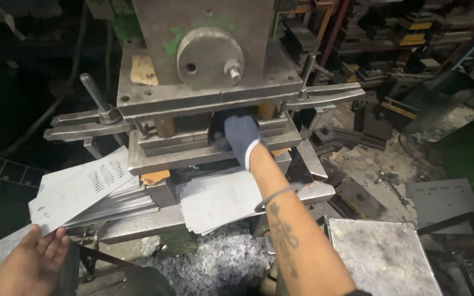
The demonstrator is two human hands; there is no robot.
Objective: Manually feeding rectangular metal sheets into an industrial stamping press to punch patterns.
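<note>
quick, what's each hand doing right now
Left hand: bare, open under a perforated metal sheet.
Right hand: gloved, reaching into the press; grip cannot be told.

My right hand, grey-gloved, reaching into gap between press plates; grip hidden. My left hand, bare, fingers spread under perforated metal sheet atop sheet stack. More punched sheets below press. Metal scrap chips heaped underneath.
</note>
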